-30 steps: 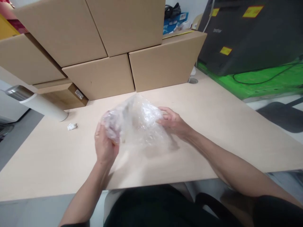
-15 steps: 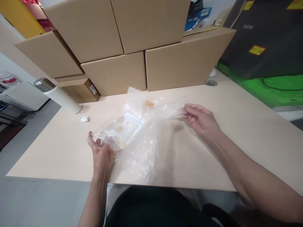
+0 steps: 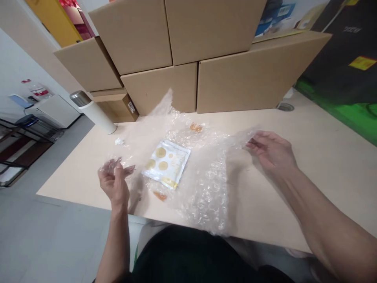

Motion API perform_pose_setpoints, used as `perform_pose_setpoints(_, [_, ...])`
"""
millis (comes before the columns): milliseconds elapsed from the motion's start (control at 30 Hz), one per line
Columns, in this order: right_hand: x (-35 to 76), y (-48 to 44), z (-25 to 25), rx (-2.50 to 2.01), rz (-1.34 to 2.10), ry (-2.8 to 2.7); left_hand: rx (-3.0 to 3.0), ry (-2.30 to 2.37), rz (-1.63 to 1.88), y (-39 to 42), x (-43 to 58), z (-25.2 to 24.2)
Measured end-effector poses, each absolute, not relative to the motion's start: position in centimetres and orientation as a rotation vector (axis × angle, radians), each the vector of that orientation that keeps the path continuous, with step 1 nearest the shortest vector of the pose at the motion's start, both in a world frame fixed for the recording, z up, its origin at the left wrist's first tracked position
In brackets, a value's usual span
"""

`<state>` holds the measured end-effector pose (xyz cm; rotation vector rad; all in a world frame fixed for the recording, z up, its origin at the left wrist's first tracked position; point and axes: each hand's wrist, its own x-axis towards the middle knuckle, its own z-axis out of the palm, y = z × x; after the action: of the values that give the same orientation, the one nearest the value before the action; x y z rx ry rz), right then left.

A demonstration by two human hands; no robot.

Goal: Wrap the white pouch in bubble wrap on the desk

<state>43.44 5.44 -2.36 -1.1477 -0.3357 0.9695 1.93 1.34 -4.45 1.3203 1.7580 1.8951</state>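
A sheet of clear bubble wrap (image 3: 206,188) lies spread across the table, its near edge reaching past the table's front. On it rests a white sachet (image 3: 167,163) with gold dots and a yellow band. My left hand (image 3: 114,182) pinches the left edge of the wrap, which is bunched up over the fingers. At the other side, my right hand (image 3: 272,149) grips the right edge and lifts it slightly off the table. Orange-brown pieces of tape (image 3: 160,195) stick to the wrap near the sachet's lower corner and behind it.
Stacked cardboard boxes (image 3: 224,86) wall off the back of the table (image 3: 273,212). A white flask (image 3: 98,116) with a steel cap stands at the back left, a crumpled white scrap (image 3: 119,141) in front of it. A small clear round object (image 3: 285,106) sits at the back right.
The wrap has been pulled apart to the left and right, uncovering the sachet that lay beneath a layer of it. My left hand has moved outward with its edge. The view has shifted.
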Motion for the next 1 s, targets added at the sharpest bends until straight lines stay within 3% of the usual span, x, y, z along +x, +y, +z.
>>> perform_pose_setpoints(200, [43.5,5.7,-3.4,-1.27,0.882,-0.357,1.905,2.494,1.502,-0.8,-0.6,-4.9])
perform_pose_setpoints(367, [42.5,4.5,-2.4,-1.132,0.804,-0.369,2.272,2.238,1.254,-0.9,3.4,-3.8])
perform_pose_setpoints(533, [39.9,2.8,-0.5,-1.124,1.159,-0.385,2.144,2.102,0.691,0.3,6.0,-3.4])
perform_pose_setpoints(667, [39.6,2.8,-0.5,-1.315,1.308,-0.427,2.0,2.026,0.658,-0.4,7.0,-3.9])
perform_pose_setpoints(867, [44.2,4.9,-3.1,-1.6,0.81,-0.739,2.06,2.1,0.724,0.0,5.9,-3.4])
perform_pose_setpoints(1000, [47.7,6.3,-4.9,-1.914,0.352,-1.066,2.045,2.342,0.456,2.0,3.6,-2.7])
